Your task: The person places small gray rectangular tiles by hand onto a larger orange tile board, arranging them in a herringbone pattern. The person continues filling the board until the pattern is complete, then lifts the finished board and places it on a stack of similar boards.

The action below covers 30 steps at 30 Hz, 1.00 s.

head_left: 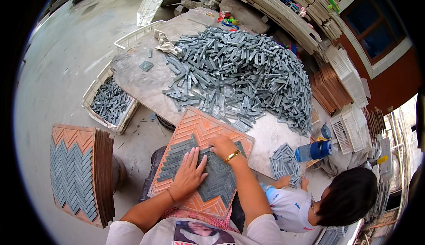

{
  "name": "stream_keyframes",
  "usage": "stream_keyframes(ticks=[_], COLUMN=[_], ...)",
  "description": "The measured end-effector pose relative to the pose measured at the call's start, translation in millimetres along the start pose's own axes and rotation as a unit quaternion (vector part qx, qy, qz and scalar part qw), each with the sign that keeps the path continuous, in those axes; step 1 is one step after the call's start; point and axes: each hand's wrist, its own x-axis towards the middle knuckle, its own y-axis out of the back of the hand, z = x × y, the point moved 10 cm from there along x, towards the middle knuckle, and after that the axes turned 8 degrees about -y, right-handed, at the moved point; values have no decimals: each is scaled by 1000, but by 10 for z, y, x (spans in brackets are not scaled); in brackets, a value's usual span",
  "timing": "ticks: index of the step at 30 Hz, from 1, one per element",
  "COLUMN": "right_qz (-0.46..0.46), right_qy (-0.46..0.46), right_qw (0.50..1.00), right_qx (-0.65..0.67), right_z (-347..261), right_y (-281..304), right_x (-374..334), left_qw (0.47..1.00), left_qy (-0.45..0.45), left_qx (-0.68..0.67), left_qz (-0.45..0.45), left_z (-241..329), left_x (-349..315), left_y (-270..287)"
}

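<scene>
Grey strips [219, 174] fill the middle of an orange tray [204, 123] on the lap [153, 169], slots at both ends bare, left hand [188, 175] spread flat, right hand [222, 147] curled, its hold unclear.

One view: head cam, left unit of a side-by-side fisheye pair. Looks down and forward from above the wearer's shirt [163, 233], which fills the bottom edge. Upright, unmirrored. Forearms [251, 187] enter from below; left hand [189, 174], right hand [223, 147] and orange board [204, 123] sit close, around lower center. Table [136, 83] spreads mid-range past them, window [372, 21] farther off at upper right, floor [62, 81] down the left. Straight edges bow toward the rim; black surrounds the sides, image circle cropped top and bottom.
</scene>
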Motion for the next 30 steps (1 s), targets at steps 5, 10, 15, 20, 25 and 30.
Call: stream_keyframes(ticks=[5, 10, 15, 20, 25, 30], right_qz=[-24, 86, 351, 296, 258, 306], right_qy=[-10, -149, -293, -284, -235, -237], right_qw=[999, 967, 872, 908, 936, 875], right_qx=[34, 189, 176, 91, 38, 292], right_z=[-44, 397, 1528, 1670, 1472, 1429], right_y=[18, 395, 919, 938, 819, 942], right_x=[41, 24, -247, -51, 224, 199], left_qw=[1000, 1000, 1000, 1000, 1000, 1000], left_qy=[-5, -5, -12, -7, -12, -17], left_qx=[4, 4, 8, -6, -6, -7], left_qz=[3, -3, -4, -3, -1, 2], left_z=[14, -18, 16, 6, 20, 19], left_x=[11, -36, 14, 12, 3, 5], left_y=[-10, -42, -45, -34, -29, -1])
